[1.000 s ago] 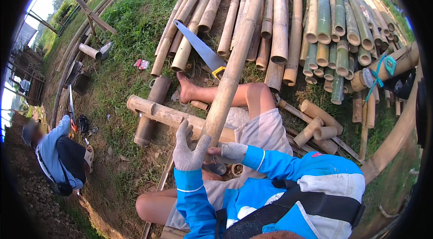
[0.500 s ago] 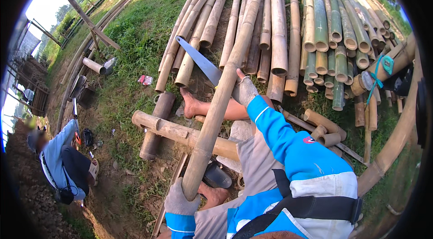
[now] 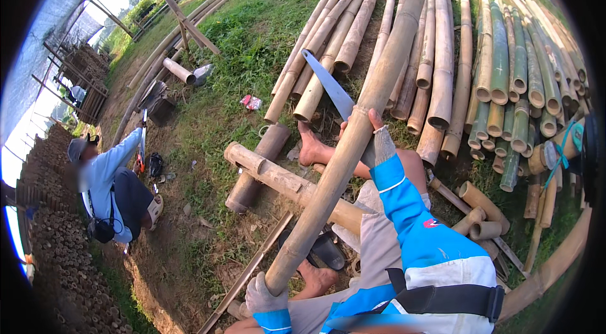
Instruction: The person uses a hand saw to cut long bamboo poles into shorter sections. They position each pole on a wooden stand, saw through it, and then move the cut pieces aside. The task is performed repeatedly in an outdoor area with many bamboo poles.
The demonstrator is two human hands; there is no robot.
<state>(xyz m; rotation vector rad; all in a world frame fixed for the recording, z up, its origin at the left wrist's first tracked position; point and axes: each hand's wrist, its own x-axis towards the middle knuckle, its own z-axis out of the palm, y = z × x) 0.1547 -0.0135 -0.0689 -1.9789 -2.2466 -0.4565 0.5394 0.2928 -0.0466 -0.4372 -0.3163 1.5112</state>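
Observation:
A long tan bamboo pole (image 3: 322,189) slants from low centre up past the top edge, its far end out of view. My gloved left hand (image 3: 265,296) is closed around its near end. At a node farther up, my right hand (image 3: 380,135) is closed on the pole, with bare fingertips showing above its glove. A hand saw's grey-blue blade (image 3: 329,86) sticks out from behind the pole beside my right hand; the pole hides its handle. Under the pole, a notched bamboo piece (image 3: 278,176) rests across a shorter dark bamboo log (image 3: 268,151), next to my legs.
Bamboo poles (image 3: 445,63) lie in rows ahead, with green poles (image 3: 499,56) to the right. Short offcuts (image 3: 483,217) lie beside my right leg. A co-worker (image 3: 113,176) crouches at left. A split bamboo strip (image 3: 252,268) and a dark sandal (image 3: 325,252) lie near my feet.
The view has swung left, so the surroundings sit farther right. The pole's far end has risen past the top edge, and the pole looks closer. Both hands keep their hold.

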